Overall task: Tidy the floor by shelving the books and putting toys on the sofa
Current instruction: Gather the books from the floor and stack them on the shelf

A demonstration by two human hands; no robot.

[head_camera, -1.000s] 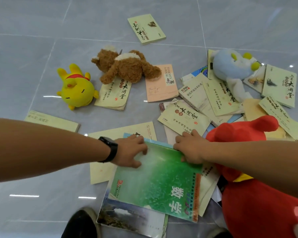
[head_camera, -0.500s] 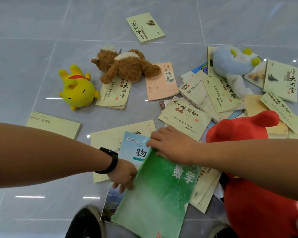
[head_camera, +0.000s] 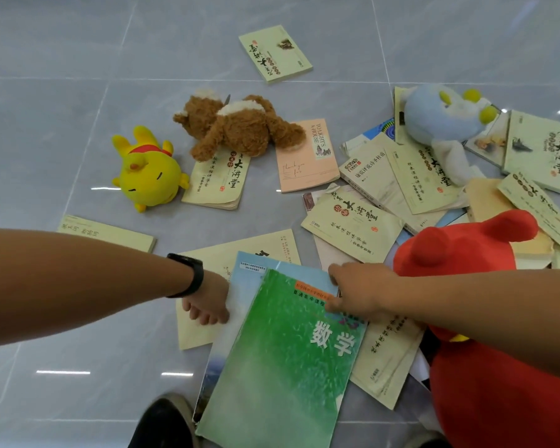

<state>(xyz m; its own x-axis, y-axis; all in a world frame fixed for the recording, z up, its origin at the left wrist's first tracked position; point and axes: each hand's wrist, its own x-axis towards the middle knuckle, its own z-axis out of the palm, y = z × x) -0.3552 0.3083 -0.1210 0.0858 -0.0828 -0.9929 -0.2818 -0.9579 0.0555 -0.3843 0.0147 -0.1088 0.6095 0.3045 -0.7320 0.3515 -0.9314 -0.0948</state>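
Gripping the green book (head_camera: pixel 282 360) at both sides, left hand (head_camera: pixel 207 302) and right hand (head_camera: pixel 356 292) hold its far end, long axis pointing toward the person.

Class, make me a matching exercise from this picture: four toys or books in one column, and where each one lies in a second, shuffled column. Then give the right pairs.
Things
1. brown bear
2. blue toy
3. green book
4. yellow toy

Places
A. under both hands, on top of a pale blue book
B. on the bare floor, left of the brown bear
C. across a cream book and the pink book
D. on the pile of books at upper right

Pairs: 1-C, 2-D, 3-A, 4-B
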